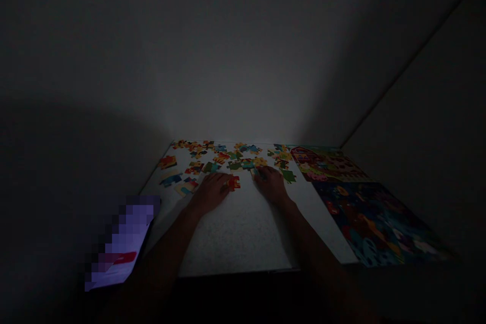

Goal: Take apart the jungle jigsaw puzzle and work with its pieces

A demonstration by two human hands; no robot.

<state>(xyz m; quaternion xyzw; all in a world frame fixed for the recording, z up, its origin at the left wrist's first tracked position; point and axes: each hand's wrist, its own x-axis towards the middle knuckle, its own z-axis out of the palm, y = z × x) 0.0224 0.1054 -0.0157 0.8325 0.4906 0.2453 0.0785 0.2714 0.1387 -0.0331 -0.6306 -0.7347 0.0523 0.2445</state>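
Observation:
Dim light falls on a white table (235,233) with many colourful jigsaw pieces spread over its far half. My left hand (211,191) is closed on a red puzzle piece (234,183), which sticks out past the fingertips on the right. At the near edge of the scattered pieces, my right hand (270,183) has its fingers curled down onto a small light-coloured puzzle piece (254,173), mostly covered by them. A green puzzle piece (289,176) lies just right of that hand. Several blue and cream pieces (186,187) lie left of my left hand.
Two picture sheets lie along the right side: a farm scene (330,164) at the back and a dark blue one (374,223) in front. A lit, pixelated screen (127,243) stands at the left edge. Behind the table rises a plain wall (243,61).

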